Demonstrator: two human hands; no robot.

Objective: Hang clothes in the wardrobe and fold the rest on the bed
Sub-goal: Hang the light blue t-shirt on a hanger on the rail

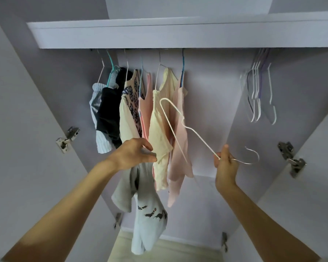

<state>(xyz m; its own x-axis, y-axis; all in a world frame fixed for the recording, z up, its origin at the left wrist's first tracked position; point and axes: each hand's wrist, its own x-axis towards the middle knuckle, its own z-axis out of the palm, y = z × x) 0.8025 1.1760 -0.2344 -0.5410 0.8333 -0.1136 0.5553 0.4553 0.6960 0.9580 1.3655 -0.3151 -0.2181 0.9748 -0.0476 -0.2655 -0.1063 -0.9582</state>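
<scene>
My left hand point(134, 155) grips the top of a light grey garment point(148, 220) with dark animal prints, which hangs down below it in front of the open wardrobe. My right hand point(225, 163) holds a white wire hanger point(180, 118) by its neck, the hook pointing right and the triangle tilted up to the left. The hanger is bare. Behind both hands several clothes point(159, 114) hang on the rail: a striped blue piece, a dark one, a patterned cream one, pink and pale yellow tops.
Several bare hangers point(257, 91) hang at the right end of the rail. A white shelf point(159, 33) runs above the rail. Both wardrobe doors stand open, with metal hinges on the left point(67, 138) and on the right point(292, 157). A beige floor point(165, 250) shows below.
</scene>
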